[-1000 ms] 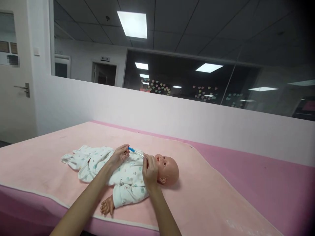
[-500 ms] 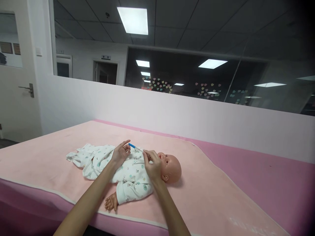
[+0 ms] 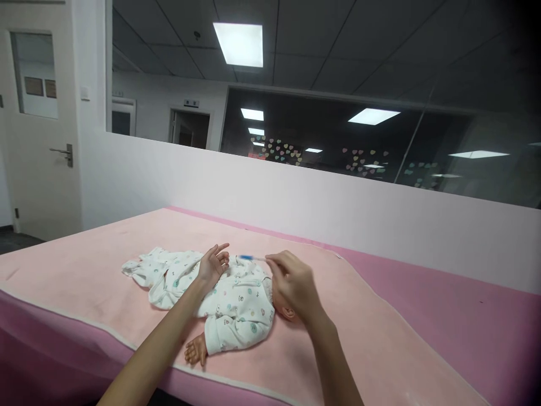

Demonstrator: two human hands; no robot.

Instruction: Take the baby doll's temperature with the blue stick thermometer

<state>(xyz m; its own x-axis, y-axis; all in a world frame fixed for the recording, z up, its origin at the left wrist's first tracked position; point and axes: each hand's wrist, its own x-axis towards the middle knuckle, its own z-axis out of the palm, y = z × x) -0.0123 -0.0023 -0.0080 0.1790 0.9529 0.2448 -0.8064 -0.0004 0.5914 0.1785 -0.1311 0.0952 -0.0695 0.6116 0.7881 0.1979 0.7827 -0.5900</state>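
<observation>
Thin blue-tipped stick passing from the left hand to the right, over a doll.
Head view: the right hand (image 3: 291, 282) pinches the clear end of the stick (image 3: 250, 258) between thumb and fingertips and holds it level just above the doll (image 3: 228, 293), which lies on its back on the pink mat (image 3: 359, 338). The left hand (image 3: 214, 263) is spread, palm up, fingers loose, just beside the stick's blue end and resting on the doll's chest, gripping nothing. The step looks like taking the stick away from the doll; the next move calls for a steady pinch so the thin stick does not slip. Against 1 s ago, the left hand has let go of the blue end, and the right hand now covers the doll's face, which showed before.
</observation>
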